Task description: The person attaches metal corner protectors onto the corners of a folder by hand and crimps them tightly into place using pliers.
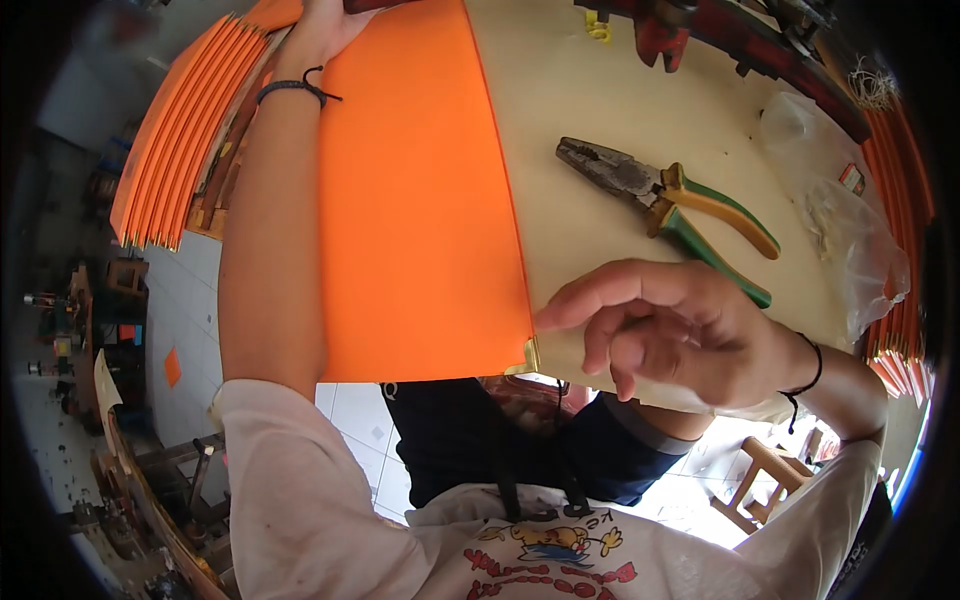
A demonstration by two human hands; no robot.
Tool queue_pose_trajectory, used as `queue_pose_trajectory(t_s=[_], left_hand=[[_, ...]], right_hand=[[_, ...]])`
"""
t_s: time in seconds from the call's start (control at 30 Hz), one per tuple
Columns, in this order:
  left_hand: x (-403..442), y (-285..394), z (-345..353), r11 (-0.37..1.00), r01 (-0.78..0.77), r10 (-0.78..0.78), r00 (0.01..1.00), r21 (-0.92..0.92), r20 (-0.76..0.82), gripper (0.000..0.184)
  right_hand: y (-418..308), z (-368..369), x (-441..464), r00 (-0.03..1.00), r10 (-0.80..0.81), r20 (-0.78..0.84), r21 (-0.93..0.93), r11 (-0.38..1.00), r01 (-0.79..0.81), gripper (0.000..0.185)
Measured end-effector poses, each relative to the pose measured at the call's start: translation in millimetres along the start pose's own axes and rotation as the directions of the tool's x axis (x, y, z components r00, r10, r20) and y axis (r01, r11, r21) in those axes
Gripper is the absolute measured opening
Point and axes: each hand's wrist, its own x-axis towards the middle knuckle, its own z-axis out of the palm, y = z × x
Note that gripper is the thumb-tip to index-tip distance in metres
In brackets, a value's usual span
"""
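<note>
An orange folder or board lies flat on the cream work surface, with a brass-coloured metal corner at its near right corner. My left forearm stretches along its left side. My left hand is at its far end, with the fingers cut off by the frame's top edge. Beside the brass corner is my right hand, its fingers bent and apart with nothing between them. The index fingertip is at or very close to the orange edge. Beyond that hand lie pliers with green and yellow handles, jaws slightly parted.
Orange folders with brass corners are stacked at the left, and another orange stack is at the right. A clear plastic bag lies near the right edge. Red machine parts overhang the back. A wooden stool stands below.
</note>
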Motion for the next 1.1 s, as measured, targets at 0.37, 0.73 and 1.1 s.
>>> queue_pose_trajectory(t_s=[0.37,0.73,1.1], left_hand=[[-6.4,2.8,8.7,0.995,0.064,-0.063,0.998,0.076,-0.008,0.034],[-8.6,2.6,14.3,0.996,0.086,-0.086,0.995,0.008,-0.048,0.033],[-13.3,3.4,19.6,0.997,0.073,-0.071,0.995,0.018,-0.076,0.030]], right_hand=[[4.4,-0.8,3.9,0.977,-0.149,0.153,-0.372,0.907,0.197,0.041],[1.6,1.7,5.6,0.975,-0.171,0.141,-0.449,0.867,0.217,0.027],[1.1,1.0,6.6,0.967,-0.197,0.159,-0.498,0.830,0.251,0.024]])
